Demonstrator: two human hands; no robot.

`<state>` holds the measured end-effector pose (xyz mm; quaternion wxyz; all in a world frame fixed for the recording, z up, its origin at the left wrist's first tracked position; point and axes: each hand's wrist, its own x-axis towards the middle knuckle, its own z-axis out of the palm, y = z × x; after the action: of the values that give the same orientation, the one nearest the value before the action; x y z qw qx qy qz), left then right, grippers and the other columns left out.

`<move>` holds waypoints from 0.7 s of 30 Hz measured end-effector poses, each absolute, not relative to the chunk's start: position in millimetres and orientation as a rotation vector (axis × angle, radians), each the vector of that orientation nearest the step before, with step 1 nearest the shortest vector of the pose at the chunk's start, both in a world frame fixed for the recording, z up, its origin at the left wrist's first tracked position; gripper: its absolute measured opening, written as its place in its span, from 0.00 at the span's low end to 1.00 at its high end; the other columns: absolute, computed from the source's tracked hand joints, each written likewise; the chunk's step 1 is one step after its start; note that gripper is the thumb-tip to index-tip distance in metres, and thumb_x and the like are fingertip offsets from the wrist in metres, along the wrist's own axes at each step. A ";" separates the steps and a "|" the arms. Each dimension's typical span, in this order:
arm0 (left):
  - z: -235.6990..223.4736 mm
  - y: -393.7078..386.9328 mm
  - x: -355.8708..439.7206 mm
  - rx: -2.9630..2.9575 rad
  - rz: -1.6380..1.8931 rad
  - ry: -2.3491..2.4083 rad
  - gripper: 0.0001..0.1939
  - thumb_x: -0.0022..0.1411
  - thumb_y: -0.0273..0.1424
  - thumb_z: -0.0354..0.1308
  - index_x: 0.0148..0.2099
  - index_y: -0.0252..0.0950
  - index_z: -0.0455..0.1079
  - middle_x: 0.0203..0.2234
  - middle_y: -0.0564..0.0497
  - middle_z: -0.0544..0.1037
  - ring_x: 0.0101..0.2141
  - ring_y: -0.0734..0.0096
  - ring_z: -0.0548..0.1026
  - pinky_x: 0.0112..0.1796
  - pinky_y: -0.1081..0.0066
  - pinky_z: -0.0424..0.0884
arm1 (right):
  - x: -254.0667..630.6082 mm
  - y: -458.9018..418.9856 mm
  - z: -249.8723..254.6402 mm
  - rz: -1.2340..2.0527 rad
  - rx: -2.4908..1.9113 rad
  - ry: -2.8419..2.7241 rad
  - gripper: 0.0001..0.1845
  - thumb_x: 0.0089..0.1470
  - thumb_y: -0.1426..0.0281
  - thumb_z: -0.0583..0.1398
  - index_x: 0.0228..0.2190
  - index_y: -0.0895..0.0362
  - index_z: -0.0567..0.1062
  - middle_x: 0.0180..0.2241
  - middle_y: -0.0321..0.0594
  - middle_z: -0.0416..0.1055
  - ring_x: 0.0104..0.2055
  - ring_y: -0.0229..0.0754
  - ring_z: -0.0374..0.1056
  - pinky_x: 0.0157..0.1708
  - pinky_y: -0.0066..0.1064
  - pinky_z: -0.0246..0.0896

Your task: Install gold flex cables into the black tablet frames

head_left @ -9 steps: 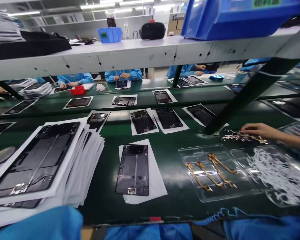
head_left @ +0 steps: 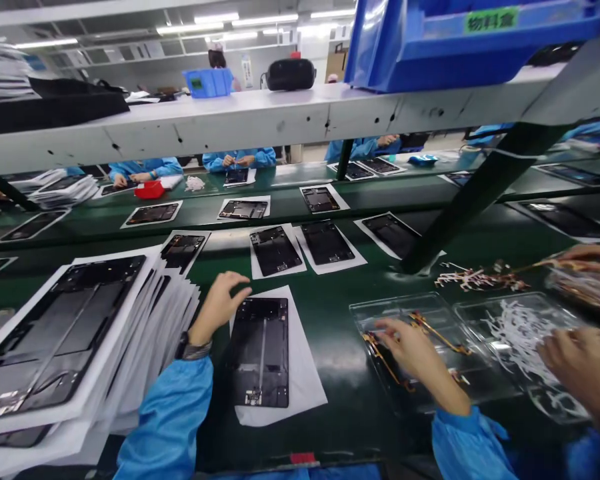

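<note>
My left hand [head_left: 223, 303] is open, thumb and fingers apart, at the upper left corner of a black tablet housing [head_left: 260, 353]. The housing lies on a white paper sheet [head_left: 307, 387] and shows its inner side, with a pale strip down the middle. Over a clear plastic tray [head_left: 395, 307] my right hand [head_left: 410, 353] reaches down, its fingers stretched and apart beside an orange flex cable [head_left: 387, 363]. Another orange flex cable [head_left: 440, 333] lies farther right in that tray. The right hand covers part of the tray; whether its fingertips touch a cable is unclear.
Left stands a stack of housings with paper sheets [head_left: 165, 333]. At right a co-worker's hands [head_left: 580, 373] work near a tray of white strips [head_left: 517, 327] and a cable pile [head_left: 480, 277]. A dark green post [head_left: 460, 207] and a shelf [head_left: 260, 123] rise ahead.
Both my hands have come into view, the left to the housing, the right over the cable tray. A second co-worker's hand appears over the white strips. The camera view has shifted slightly.
</note>
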<state>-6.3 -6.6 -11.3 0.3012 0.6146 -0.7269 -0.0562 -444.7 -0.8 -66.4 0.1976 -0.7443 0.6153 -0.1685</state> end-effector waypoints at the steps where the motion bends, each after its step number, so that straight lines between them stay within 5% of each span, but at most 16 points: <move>1: -23.3 -12.7 -11.5 1.651 -0.218 -1.992 0.08 0.63 0.33 0.60 0.43 0.36 0.73 0.40 0.48 0.74 0.43 0.64 0.70 0.48 0.62 0.65 | -441.6 -2.0 -72.4 -0.434 -2.097 1.717 0.18 0.54 0.61 0.54 0.39 0.56 0.77 0.30 0.41 0.74 0.32 0.47 0.70 0.33 0.35 0.59; 10: -76.1 -34.1 -23.8 1.806 -0.314 -2.052 0.05 0.63 0.28 0.58 0.32 0.34 0.70 0.32 0.48 0.72 0.38 0.64 0.69 0.41 0.65 0.62 | -440.7 -11.4 -84.2 -0.445 -2.094 1.654 0.11 0.51 0.60 0.53 0.27 0.53 0.69 0.24 0.38 0.70 0.27 0.46 0.69 0.28 0.33 0.55; 21: -75.1 -45.3 -23.0 1.933 -0.442 -1.957 0.06 0.63 0.32 0.58 0.34 0.35 0.71 0.34 0.51 0.74 0.38 0.70 0.72 0.41 0.73 0.64 | -450.3 19.4 -73.4 -0.740 -1.876 1.706 0.18 0.48 0.51 0.59 0.27 0.54 0.73 0.15 0.33 0.64 0.16 0.37 0.58 0.17 0.27 0.52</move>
<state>-23.0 -45.3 -75.1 0.1769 0.6830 -0.6913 -0.1561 -450.3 19.4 -73.4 0.2473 -0.6881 0.6257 -0.2715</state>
